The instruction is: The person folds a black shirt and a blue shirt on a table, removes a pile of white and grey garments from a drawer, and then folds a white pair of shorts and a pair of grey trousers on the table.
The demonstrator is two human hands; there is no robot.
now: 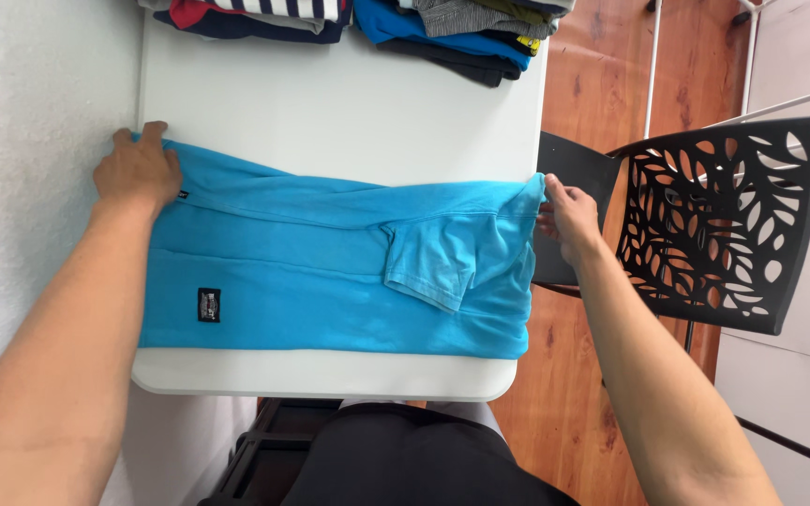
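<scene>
Shirt: bright blue cotton polo shirt stretched flat across white plastic table.
Left hand: fingers pinching one shirt end.
Right hand: seemingly gripping the opposite edge.

Bright blue shirt, white table, black leaf-patterned chair.

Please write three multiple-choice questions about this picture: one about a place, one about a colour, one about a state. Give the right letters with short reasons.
1. Where are the folded clothes stacked?
A. on the chair
B. at the table's far edge
C. on the floor

2. What colour is the shirt under the hands?
A. red
B. blue
C. grey

3. How does the shirt lie?
A. rolled up
B. hanging
C. folded lengthwise, flat

Answers:
1 B: the stacks sit on the white table.
2 B: the shirt is bright blue.
3 C: the left hand and right hand hold its ends on the table.
</scene>
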